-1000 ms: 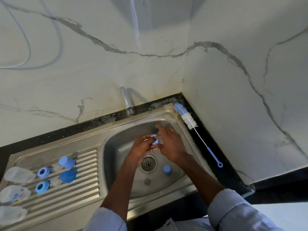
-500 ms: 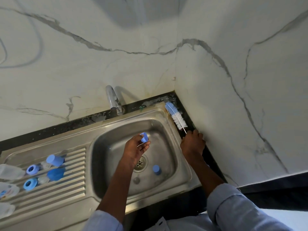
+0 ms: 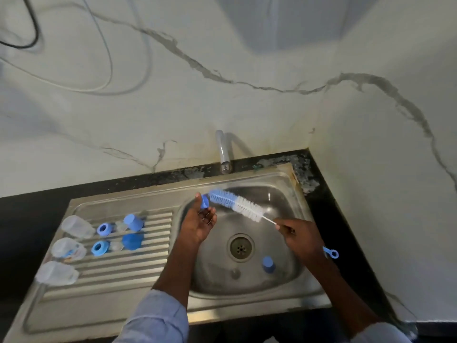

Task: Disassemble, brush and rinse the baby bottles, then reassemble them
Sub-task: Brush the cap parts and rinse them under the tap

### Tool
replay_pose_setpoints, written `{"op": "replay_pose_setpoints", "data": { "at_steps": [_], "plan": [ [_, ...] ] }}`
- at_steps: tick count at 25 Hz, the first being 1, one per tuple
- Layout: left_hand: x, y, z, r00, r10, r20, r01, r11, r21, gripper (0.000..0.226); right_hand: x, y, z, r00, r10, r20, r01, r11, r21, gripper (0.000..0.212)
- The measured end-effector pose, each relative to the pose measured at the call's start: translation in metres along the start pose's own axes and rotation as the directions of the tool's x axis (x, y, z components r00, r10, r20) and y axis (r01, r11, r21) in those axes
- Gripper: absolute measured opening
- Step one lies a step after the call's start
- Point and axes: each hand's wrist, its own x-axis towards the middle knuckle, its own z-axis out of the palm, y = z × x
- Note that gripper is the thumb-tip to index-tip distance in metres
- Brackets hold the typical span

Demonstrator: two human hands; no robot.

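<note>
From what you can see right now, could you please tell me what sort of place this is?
Most likely a home kitchen washing-up corner: a stainless steel sink with a ribbed drainboard, a tap on a marble-look wall, and a dark countertop.

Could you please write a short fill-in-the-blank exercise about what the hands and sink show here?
1. The right hand holds the bottle brush by its ____.
2. The left hand holds a small ____ cap.
3. Another blue cap stands inside the ____.
4. Three clear bottles lie on the ____.

Missing: handle; blue; sink; drainboard
</note>
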Motion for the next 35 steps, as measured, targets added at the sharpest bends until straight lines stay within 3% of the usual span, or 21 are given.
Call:
{"op": "replay_pose_setpoints", "data": {
  "at_steps": [2,6,10,13,16,18,21,24,28,31,35],
  "plan": [
    [0.005,0.021,-0.015,0.999,0.020,0.026,-0.021,1.000,0.017,0.045,-0.003,-0.011,0.009,0.997,-0.070,0.037,0.071,0.997,-0.010,0.029],
    [0.010,0.046,-0.037,0.996,-0.003,0.092,-0.018,0.973,0.230,0.039,-0.003,-0.038,0.025,0.992,-0.123,0.013,0.124,0.986,-0.113,0.031],
    [0.013,0.054,-0.050,0.972,-0.001,0.234,-0.031,0.991,0.133,0.017,0.000,-0.058,0.034,0.997,-0.022,0.072,0.025,0.999,-0.035,0.046],
    [0.014,0.058,-0.052,0.951,0.032,0.307,-0.024,0.999,-0.031,0.025,0.001,-0.066,0.039,0.997,-0.017,0.070,0.018,1.000,-0.021,0.047],
    [0.013,0.057,-0.046,0.972,-0.006,0.236,0.037,0.991,-0.128,0.037,-0.003,-0.072,0.044,0.997,-0.070,-0.022,0.069,0.997,-0.040,0.031],
    [0.015,0.054,-0.043,0.982,-0.015,0.187,0.039,0.991,-0.128,0.028,-0.004,-0.071,0.046,0.991,-0.126,-0.043,0.123,0.991,-0.059,0.025],
    [0.016,0.050,-0.044,0.980,-0.027,0.196,0.064,0.981,-0.183,0.015,-0.005,-0.069,0.045,0.987,-0.154,-0.043,0.150,0.986,-0.072,0.025],
    [0.013,0.052,-0.043,0.981,-0.045,0.189,0.078,0.982,-0.173,0.026,-0.006,-0.069,0.044,0.986,-0.160,-0.035,0.157,0.984,-0.084,0.026],
    [0.015,0.046,-0.042,0.988,-0.042,0.145,0.070,0.978,-0.198,0.020,-0.007,-0.069,0.039,0.983,-0.180,-0.028,0.177,0.980,-0.091,0.027],
    [0.008,0.042,-0.042,0.988,-0.069,0.136,0.093,0.979,-0.180,0.032,-0.008,-0.072,0.037,0.984,-0.174,-0.037,0.169,0.978,-0.123,0.026],
    [0.009,0.041,-0.042,0.995,-0.054,0.088,0.074,0.969,-0.235,0.014,-0.010,-0.076,0.034,0.985,-0.170,-0.018,0.166,0.977,-0.130,0.024]
  ]
}}
